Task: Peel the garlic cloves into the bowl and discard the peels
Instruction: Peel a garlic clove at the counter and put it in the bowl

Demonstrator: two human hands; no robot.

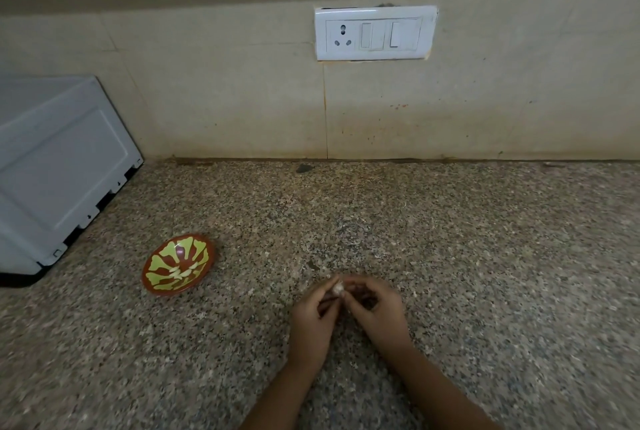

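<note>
A small pale garlic clove (338, 287) is pinched between the fingertips of both hands above the speckled counter. My left hand (313, 318) and my right hand (375, 308) meet at the clove, fingers curled round it. A shallow red-brown bowl (152, 282) with a yellow-green pattern sits on the counter to the left of my hands. Several pale peeled cloves (185, 272) lie inside it. Whether the clove in my fingers still has its skin is too small to tell.
A white appliance (59, 166) stands at the far left against the wall, just behind the bowl. A white socket and switch plate (375, 33) is on the tiled wall. Small pale flecks (313, 265) lie on the granite counter (485, 256) near my hands.
</note>
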